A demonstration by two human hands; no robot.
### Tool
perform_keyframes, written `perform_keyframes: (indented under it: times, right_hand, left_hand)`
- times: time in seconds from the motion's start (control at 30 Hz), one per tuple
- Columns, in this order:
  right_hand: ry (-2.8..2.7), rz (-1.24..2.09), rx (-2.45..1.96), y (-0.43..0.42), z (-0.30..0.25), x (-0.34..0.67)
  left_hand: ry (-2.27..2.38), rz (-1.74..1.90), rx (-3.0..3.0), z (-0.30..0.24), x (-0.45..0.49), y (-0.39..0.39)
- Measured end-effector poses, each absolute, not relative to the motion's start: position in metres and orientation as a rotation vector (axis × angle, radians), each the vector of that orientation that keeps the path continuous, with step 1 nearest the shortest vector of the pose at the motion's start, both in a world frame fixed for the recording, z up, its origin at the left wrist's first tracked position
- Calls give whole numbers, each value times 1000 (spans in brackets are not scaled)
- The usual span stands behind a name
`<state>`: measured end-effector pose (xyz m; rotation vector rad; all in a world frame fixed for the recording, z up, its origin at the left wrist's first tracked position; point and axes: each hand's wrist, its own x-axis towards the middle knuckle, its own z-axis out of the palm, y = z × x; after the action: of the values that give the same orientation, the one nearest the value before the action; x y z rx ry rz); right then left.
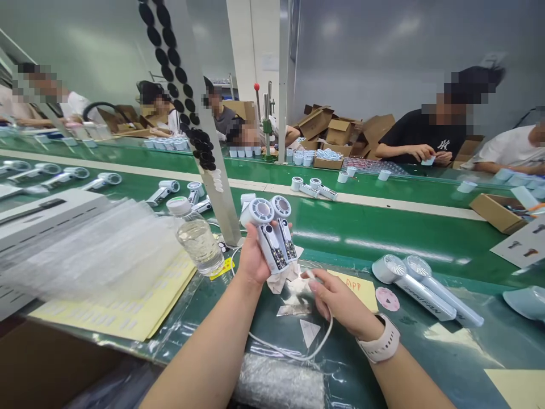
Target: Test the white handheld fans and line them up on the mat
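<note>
Head view: left hand (254, 261) wraps around two small fans (268, 237), fingers closed, lifting them clear of the table (349, 369). They look white and pale blue, with round ringed heads and dark circuit parts showing along open handles. Just right and below, the right hand (336, 295) pinches the end of a white cable (300, 359). Probably a plugging-in step; it calls for lining that end up with a handle.

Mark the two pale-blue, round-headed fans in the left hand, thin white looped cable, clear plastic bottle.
Two pale-blue, round-headed fans (271, 243): head view, handle of the left one.
Thin white looped cable (300, 359): head view, bottom of the loop.
Clear plastic bottle (196, 240): head view, middle of the body.
</note>
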<state>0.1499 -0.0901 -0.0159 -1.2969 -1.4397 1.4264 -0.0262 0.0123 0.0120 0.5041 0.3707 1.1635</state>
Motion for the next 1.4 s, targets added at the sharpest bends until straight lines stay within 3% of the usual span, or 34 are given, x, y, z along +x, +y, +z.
perform_keyframes:
  times: [0.97,1.4]
  right_hand:
    - [-1004,1437,-1042,-106,-24,92]
    - [-1391,1013,-1044,-109,-14,104]
  left_hand:
    - [444,1269,711,10,1,-14]
    - [285,1163,463,17,0,-17]
